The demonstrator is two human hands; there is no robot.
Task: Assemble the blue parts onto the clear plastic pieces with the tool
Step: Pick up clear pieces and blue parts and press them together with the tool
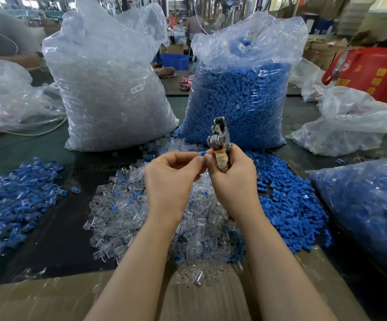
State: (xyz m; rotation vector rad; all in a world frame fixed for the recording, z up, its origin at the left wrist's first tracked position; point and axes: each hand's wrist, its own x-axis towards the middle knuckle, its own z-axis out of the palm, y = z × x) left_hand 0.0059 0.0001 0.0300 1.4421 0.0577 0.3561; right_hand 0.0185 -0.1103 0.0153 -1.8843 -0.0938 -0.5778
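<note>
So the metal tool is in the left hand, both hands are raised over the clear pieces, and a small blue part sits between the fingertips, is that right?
Not quite. The head view shows the metal tool gripped in the right hand, not the left hand. The rest stands: both hands are raised over the clear pieces, with a small blue part between the fingertips.

A red bag (373, 72) with yellow lettering sits at the far right, behind a crumpled clear sack (350, 126) lying on the dark green table (21, 154). Flattened cardboard (37, 297) covers the near edge of the table, and a pale cable (37, 133) trails along its left side. Farther back, between the two big upright sacks, there is a blue crate (174, 61), with brown boxes (322, 52) stacked off to the right in the blurred workshop behind.
</note>
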